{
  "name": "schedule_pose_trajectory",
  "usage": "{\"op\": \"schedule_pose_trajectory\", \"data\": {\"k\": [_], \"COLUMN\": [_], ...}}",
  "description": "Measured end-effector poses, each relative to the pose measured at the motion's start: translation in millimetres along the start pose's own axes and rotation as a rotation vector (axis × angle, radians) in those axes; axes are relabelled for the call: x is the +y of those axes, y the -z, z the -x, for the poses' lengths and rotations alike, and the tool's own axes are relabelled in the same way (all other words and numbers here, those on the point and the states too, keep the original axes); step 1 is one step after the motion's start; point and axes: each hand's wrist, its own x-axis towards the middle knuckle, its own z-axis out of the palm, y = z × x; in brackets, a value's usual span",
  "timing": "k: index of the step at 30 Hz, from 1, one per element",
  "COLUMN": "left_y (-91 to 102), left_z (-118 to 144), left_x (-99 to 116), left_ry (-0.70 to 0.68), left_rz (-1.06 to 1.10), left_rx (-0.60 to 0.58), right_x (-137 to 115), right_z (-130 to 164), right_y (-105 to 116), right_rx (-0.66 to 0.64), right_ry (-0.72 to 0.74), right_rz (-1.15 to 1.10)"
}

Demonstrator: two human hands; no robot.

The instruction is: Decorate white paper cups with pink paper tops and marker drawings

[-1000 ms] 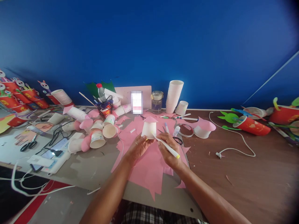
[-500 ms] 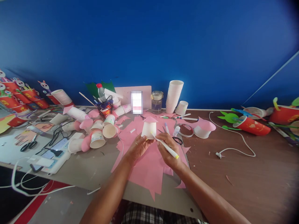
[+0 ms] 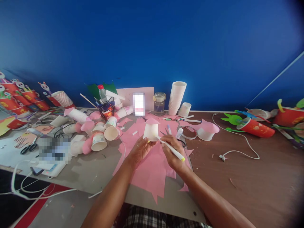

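Paper cup point(image 3: 150, 131), upside down under a pink cone point(image 3: 152, 121), is the centre of this clock, with twelve straight ahead of the wearer. Nearest, at six, spreads cut pink paper point(image 3: 149, 177), over which the hands work. At seven, the left hand point(image 3: 141, 150) is partly curled, thumb on the cup's near rim and fingers beneath. At four to five, the right hand point(image 3: 175, 145) is closed in a writing grip on a slanting white marker point(image 3: 177, 153), its tip at the cup's near right side; whether it touches cannot be told. For a clean mark, I would brace the right hand's edge against the left, press lightly since the thin wall would likely dent, and turn the cup with the left fingers rather than stretch the pen round it. Gripping by the rim seems wise, leaving the cone unsqueezed and wet ink unsmeared. Slightly beyond the right hand, toward four, lie scissors point(image 3: 183, 143), worth minding with that wrist. At three sits another cone-topped cup point(image 3: 206, 134), a handy comparison. Loose pens point(image 3: 191, 120) lie at two; farther off, stacked cups point(image 3: 177, 98) stand toward one.
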Motion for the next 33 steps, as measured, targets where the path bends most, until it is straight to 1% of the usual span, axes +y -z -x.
{"op": "schedule_pose_trajectory", "data": {"k": [5, 11, 16, 22, 29, 33], "left_y": [-1.5, -0.2, 1.4, 1.0, 0.0, 1.6], "left_z": [-0.5, -0.4, 0.2, 0.4, -0.6, -1.0], "left_x": [0.5, 0.6, -0.7, -0.8, 0.0, -0.5], "left_ry": [0.006, 0.007, 0.0, -0.011, 0.001, 0.002], "left_rz": [-0.001, -0.007, -0.01, -0.021, -0.034, -0.028], "left_rx": [0.002, -0.006, -0.003, 0.01, 0.026, 0.014], "right_x": [-2.1, -2.9, -1.0, -1.1, -3.6, -2.7], "right_z": [-1.7, -1.0, 0.4, 2.0, -0.8, -1.1], "right_y": [-0.1, -0.7, -1.3, -2.1, -0.9, -1.6], "right_rx": [0.022, 0.01, -0.001, -0.046, 0.026, 0.024], "right_ry": [-0.065, -0.089, -0.059, -0.004, -0.079, -0.086], "right_rz": [-0.002, -0.001, -0.014, -0.015, 0.001, 0.002]}}
